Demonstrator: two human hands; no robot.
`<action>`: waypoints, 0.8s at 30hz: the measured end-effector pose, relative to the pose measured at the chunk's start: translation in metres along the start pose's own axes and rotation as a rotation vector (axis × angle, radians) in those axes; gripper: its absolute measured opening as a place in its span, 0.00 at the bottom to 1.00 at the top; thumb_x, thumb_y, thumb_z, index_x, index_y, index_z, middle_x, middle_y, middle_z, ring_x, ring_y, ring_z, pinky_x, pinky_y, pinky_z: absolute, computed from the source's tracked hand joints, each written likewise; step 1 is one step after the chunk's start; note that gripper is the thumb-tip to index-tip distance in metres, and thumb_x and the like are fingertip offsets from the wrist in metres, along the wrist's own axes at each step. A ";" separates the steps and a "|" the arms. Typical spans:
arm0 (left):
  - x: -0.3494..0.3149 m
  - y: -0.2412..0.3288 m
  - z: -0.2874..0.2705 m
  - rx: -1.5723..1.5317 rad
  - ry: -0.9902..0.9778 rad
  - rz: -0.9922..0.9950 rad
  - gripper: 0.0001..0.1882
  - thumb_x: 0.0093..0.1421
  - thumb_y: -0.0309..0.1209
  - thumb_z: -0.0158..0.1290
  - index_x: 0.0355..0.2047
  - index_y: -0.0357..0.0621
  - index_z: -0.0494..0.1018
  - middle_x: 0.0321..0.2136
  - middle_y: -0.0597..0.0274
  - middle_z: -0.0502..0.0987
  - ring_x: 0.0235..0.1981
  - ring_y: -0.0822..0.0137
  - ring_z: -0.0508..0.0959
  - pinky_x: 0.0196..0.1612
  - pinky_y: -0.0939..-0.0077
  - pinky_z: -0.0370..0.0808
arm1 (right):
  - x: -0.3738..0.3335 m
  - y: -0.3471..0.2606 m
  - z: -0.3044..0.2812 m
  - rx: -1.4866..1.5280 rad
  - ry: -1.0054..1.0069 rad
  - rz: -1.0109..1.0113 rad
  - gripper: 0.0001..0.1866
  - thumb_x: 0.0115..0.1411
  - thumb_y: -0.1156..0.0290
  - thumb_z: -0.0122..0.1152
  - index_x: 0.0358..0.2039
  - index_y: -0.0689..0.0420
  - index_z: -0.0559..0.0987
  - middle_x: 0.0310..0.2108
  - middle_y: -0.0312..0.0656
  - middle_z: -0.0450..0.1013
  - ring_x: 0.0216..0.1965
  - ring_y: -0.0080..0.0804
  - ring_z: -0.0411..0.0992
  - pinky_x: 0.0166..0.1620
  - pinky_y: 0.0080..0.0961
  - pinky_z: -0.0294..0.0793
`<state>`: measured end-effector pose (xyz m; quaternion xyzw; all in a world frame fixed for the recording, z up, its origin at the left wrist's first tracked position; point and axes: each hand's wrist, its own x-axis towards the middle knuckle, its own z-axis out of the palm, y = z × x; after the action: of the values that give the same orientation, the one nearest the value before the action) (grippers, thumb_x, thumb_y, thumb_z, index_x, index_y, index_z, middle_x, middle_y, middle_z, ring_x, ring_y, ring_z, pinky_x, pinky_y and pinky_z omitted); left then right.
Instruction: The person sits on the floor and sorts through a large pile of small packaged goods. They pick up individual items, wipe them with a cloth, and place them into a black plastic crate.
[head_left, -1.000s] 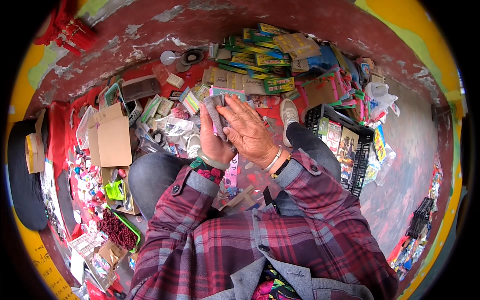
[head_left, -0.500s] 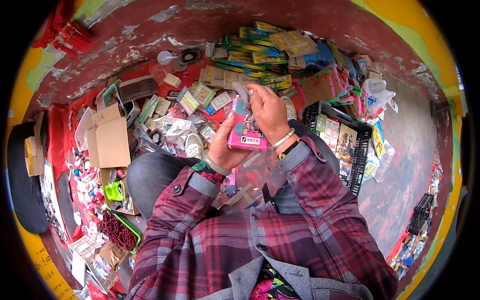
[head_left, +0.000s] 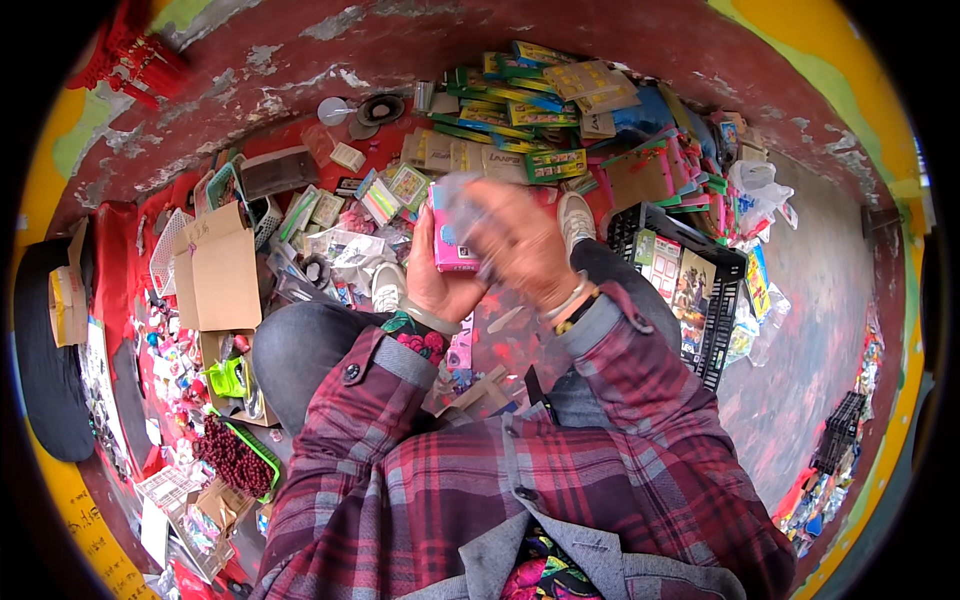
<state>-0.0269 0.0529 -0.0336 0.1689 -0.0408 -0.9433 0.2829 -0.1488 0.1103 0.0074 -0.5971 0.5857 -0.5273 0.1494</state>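
A pink printed box (head_left: 443, 245) stands in the crook of the left hand (head_left: 447, 292), whose fingers are bent snugly about its left side and lower edge. Over its face, the right hand (head_left: 527, 240) holds a grey cloth (head_left: 458, 190); blur hides how wide those fingers spread. From here, a steady left grip and light, flat strokes look best. Beyond the right fingers, a black plastic crate (head_left: 722, 330) sits on the floor (head_left: 800, 330).

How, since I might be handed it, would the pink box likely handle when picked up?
The pink box is probably light, since the left hand holds it up; likely fairly stiff, as its visible edges look straight; and perhaps slightly slippery, given its smooth-looking printed face.
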 end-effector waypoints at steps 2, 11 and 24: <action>-0.001 -0.003 -0.010 -0.070 -0.075 0.047 0.26 0.63 0.54 0.36 0.52 0.49 0.64 0.50 0.59 0.69 0.52 0.60 0.69 0.54 0.57 0.66 | -0.010 0.001 0.019 -0.193 -0.221 -0.209 0.19 0.59 0.62 0.53 0.50 0.54 0.72 0.51 0.44 0.68 0.53 0.39 0.65 0.57 0.37 0.57; -0.004 0.000 0.014 -0.013 -0.073 0.052 0.23 0.61 0.44 0.43 0.53 0.46 0.64 0.51 0.58 0.68 0.54 0.58 0.67 0.59 0.53 0.57 | 0.000 0.029 0.010 -0.317 -0.011 -0.044 0.18 0.55 0.63 0.57 0.46 0.53 0.74 0.50 0.45 0.69 0.52 0.41 0.66 0.54 0.39 0.61; 0.000 0.016 0.003 0.022 -0.016 0.097 0.19 0.58 0.37 0.46 0.48 0.42 0.67 0.46 0.56 0.72 0.48 0.57 0.72 0.50 0.55 0.67 | -0.001 0.089 -0.009 0.498 0.310 0.799 0.18 0.64 0.60 0.49 0.44 0.64 0.73 0.38 0.36 0.72 0.41 0.20 0.67 0.45 0.17 0.64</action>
<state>-0.0200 0.0398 -0.0278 0.1622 -0.0614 -0.9293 0.3262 -0.2038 0.0912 -0.0603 -0.1865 0.6403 -0.6355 0.3890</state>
